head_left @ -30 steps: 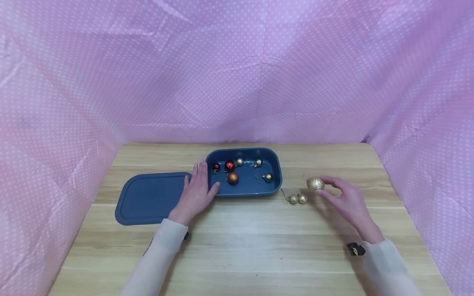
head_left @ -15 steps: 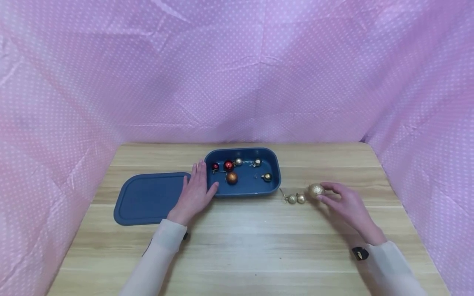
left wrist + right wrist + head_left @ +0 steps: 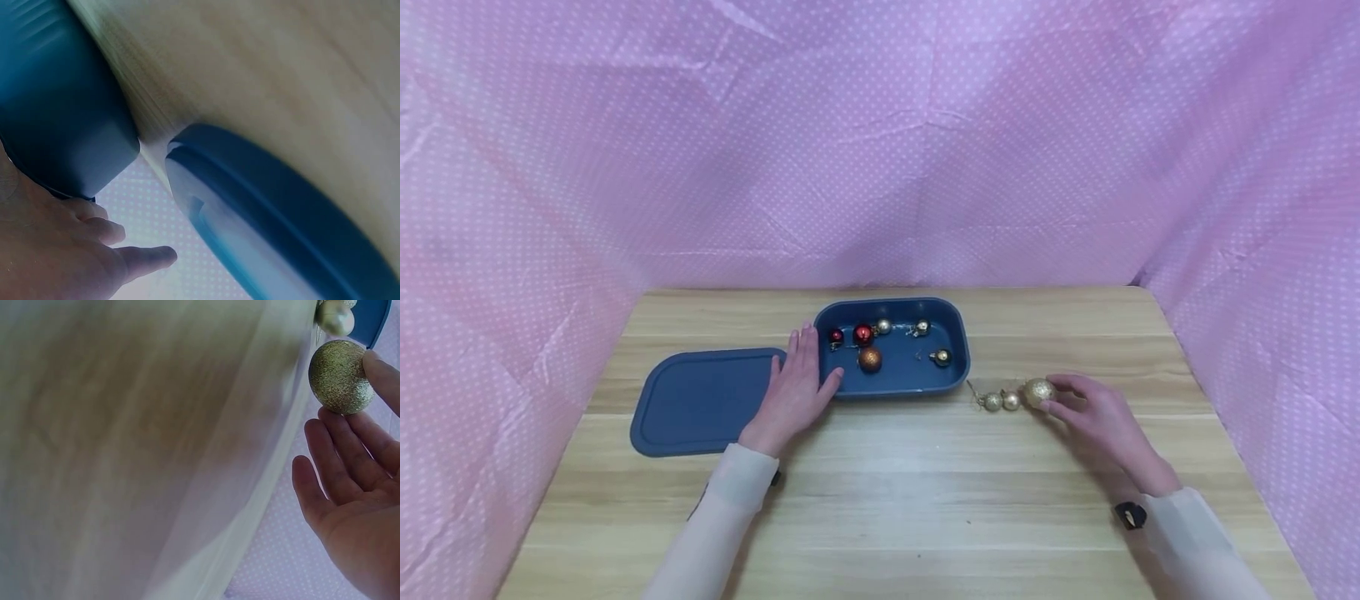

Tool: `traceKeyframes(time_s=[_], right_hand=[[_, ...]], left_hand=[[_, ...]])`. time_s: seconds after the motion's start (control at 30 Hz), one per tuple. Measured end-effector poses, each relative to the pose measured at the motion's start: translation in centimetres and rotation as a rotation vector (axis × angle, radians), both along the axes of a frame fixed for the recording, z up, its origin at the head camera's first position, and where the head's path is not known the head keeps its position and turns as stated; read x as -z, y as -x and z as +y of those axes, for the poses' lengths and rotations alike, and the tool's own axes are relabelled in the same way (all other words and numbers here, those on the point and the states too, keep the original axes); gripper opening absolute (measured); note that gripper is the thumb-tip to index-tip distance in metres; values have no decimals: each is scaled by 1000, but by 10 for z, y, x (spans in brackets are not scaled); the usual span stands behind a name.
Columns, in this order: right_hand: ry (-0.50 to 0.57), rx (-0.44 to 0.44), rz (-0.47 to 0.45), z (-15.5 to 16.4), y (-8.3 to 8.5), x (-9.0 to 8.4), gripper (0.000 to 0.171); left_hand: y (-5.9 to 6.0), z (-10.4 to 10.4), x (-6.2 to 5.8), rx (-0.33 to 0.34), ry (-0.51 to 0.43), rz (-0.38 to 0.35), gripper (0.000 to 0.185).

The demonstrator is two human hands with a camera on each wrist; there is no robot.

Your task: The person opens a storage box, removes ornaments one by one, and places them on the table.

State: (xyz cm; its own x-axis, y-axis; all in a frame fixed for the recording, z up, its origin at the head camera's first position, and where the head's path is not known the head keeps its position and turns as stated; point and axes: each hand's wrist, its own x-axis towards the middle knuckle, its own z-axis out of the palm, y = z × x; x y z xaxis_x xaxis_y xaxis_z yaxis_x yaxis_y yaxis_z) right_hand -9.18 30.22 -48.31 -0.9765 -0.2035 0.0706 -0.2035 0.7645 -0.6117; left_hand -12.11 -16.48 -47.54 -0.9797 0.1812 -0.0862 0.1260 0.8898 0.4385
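Observation:
A large gold glitter Christmas bauble [image 3: 1039, 392] sits at the right end of a short row, and my right hand [image 3: 1103, 417] pinches it between thumb and fingertips. Left of it lie a smooth small gold bauble [image 3: 1011, 401] and a small glittery one [image 3: 992, 402] with a string. My left hand [image 3: 792, 392] rests against the left wall of the blue box [image 3: 895, 392], fingers straight. Inside the box are two red baubles, one being the larger red bauble [image 3: 862, 335], an orange glitter bauble [image 3: 870, 359] and several small gold ones, including a gold bauble [image 3: 941, 357].
A blue lid [image 3: 700, 404] lies flat on the wooden table [image 3: 880, 500], left of the box and partly behind my left hand. Pink dotted cloth [image 3: 880, 167] hangs around the table's back and sides.
My right hand has lowered the large gold bauble to the table level, close beside the small gold baubles. The left hand has stayed at the box.

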Motion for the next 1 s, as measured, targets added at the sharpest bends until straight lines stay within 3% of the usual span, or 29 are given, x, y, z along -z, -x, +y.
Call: traceKeyframes(time_s=[0.6,0.8,1.0], right_hand=[[26,-7,-49,4,-1,5,56],[14,23,13,6,-7,1,53],[75,36,181,3,-8,-9,43]], left_hand=[[1,-1,1,-3,9,1,89],[-2,-4,2,-1,9,3,89],[-3,-7,1,-4,18,1,89]])
